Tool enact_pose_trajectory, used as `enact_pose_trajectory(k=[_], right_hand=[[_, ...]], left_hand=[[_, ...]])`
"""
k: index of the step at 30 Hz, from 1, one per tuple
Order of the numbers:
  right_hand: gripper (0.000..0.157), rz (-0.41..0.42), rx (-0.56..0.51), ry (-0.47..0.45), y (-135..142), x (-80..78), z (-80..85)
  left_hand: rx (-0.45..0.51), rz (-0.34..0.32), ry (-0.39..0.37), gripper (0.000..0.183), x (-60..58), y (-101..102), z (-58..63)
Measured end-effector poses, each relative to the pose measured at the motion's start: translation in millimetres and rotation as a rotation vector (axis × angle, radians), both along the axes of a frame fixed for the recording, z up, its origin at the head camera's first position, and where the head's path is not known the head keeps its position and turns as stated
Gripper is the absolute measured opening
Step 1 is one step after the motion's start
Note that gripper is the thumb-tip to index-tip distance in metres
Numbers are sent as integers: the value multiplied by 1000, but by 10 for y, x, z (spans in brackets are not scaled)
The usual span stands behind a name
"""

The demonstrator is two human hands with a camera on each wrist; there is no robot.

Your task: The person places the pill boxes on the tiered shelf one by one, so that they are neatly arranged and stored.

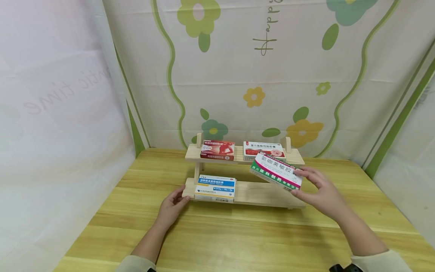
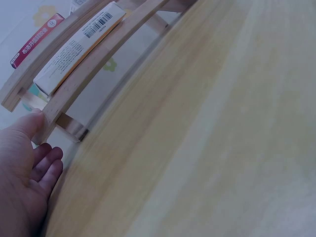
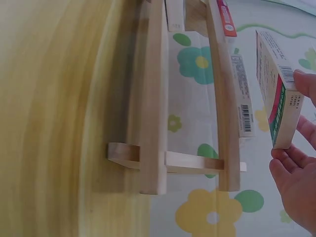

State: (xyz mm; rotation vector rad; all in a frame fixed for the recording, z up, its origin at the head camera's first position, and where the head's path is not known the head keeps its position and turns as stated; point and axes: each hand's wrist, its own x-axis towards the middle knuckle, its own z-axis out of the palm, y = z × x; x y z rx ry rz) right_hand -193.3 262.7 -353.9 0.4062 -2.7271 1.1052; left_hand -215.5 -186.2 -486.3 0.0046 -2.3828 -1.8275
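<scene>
My right hand (image 1: pixel 324 194) grips a white, green and magenta medicine box (image 1: pixel 276 170) by its right end, thumb on one side and fingers on the other. The box is tilted and held in front of a two-tier wooden rack (image 1: pixel 265 193). At the rack's lower left end, my left hand (image 1: pixel 171 208) holds the board, its thumb (image 2: pixel 30 123) against the edge and its other fingers bent below. Close to that hand, a blue, white and yellow medicine box (image 1: pixel 215 189) lies on the lower board.
The upper board carries a red medicine box (image 1: pixel 217 150) on its left and a white and red medicine box (image 1: pixel 264 150) toward its right. Under the rack is a wood-grain table (image 1: pixel 238 238). A flower-printed cloth (image 1: pixel 224 68) hangs behind, with more cloth at both sides.
</scene>
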Motion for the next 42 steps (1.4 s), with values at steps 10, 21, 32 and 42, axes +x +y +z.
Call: enact_pose_trajectory(k=[10,21,32,42], right_hand=[[60,34,12,6,-92,-12,-275],[58,53,15,-55,-149,-26,-518],[55,52,78,-42,-188,-21,-685],[57,61,82,-64,-198,-35,-780]], left_hand=[[7,-1,-2,53,3,5,7],[2,-2,4,53,12,5,19],[-3,-1,-5,54,17,11,19],[4,3,-4,53,20,15,29]])
